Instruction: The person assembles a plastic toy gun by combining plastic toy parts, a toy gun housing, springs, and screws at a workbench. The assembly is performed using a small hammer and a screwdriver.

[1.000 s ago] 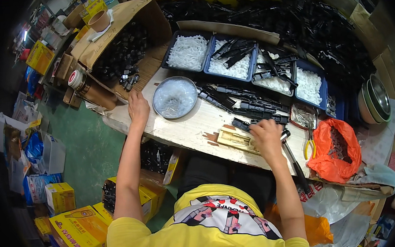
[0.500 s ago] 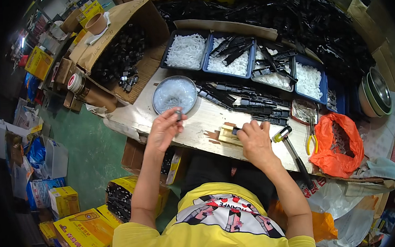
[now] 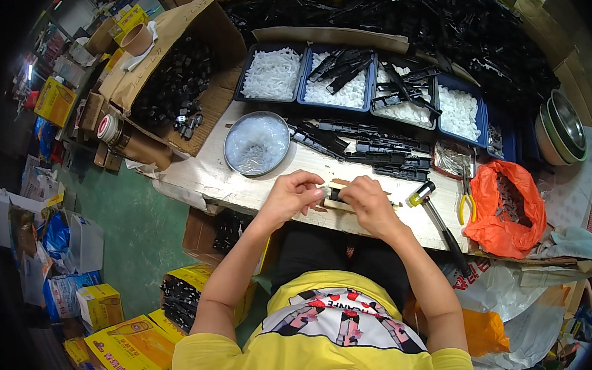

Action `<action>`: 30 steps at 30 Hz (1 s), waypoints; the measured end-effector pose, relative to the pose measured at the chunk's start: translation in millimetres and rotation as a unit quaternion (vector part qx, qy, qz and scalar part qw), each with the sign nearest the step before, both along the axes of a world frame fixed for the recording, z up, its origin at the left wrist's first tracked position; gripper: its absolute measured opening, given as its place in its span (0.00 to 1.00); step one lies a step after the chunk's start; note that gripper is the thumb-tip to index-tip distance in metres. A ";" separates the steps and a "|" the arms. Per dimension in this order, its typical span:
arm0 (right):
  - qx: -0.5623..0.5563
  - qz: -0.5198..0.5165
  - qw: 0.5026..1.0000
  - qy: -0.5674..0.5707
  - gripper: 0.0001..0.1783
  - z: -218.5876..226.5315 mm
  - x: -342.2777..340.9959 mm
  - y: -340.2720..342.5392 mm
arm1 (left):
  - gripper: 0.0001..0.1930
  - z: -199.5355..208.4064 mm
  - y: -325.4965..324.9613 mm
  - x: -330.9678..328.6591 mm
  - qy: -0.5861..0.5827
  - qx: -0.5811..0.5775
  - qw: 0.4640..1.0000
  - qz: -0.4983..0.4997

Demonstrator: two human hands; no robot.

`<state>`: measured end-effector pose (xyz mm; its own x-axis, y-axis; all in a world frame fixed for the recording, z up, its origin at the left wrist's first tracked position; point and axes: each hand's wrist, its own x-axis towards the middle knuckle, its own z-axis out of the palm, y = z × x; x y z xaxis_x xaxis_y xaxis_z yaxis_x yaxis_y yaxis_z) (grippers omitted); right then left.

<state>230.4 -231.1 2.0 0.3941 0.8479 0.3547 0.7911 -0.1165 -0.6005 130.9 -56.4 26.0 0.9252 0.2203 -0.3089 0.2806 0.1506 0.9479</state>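
My left hand (image 3: 291, 200) pinches a small grey metal piece (image 3: 325, 192) at the left end of a cream-coloured block (image 3: 338, 205). In the block lies a dark part (image 3: 334, 194), mostly covered by my fingers. My right hand (image 3: 370, 205) bends over the block from the right, its fingers closed on the dark part. A hammer (image 3: 439, 220) with a yellow-and-black head rests right of that hand. Beyond my left hand stands a round metal bowl (image 3: 257, 144) with a whitish, clear-looking filling and tiny pieces in it.
Rows of black plastic parts (image 3: 375, 149) lie behind the block. Farther back are blue trays (image 3: 300, 100) of white pieces and a black heap (image 3: 435, 27). Yellow-handled pliers (image 3: 467, 208) and an orange bag (image 3: 506, 240) are at right; a cardboard box (image 3: 127, 87) and flask (image 3: 134, 142) at left.
My left hand has come from beside the bowl to the block, carrying the small metal piece. My right hand has shifted slightly left over the block.
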 end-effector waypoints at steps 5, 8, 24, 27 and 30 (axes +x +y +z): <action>0.093 -0.087 0.985 0.120 0.05 -0.5 1.5 -10.0 | 0.06 -5.0 -19.7 24.3 -0.056 0.319 0.942 -0.092; 0.086 -0.092 0.986 0.111 0.05 -4.1 2.4 -13.8 | 0.06 -11.3 -26.6 32.0 -0.086 0.469 0.873 -0.102; 0.089 -0.103 0.987 0.086 0.03 -10.2 4.2 -13.1 | 0.06 -29.8 -17.4 32.6 0.033 -0.052 0.997 0.035; 0.123 -0.122 0.969 0.176 0.02 -7.8 5.3 -15.9 | 0.05 -34.9 -20.1 31.0 -0.020 0.100 0.995 0.012; 0.135 -0.189 0.967 0.099 0.03 -4.9 24.4 -33.5 | 0.04 -29.3 -20.0 40.2 -0.037 0.284 0.958 -0.027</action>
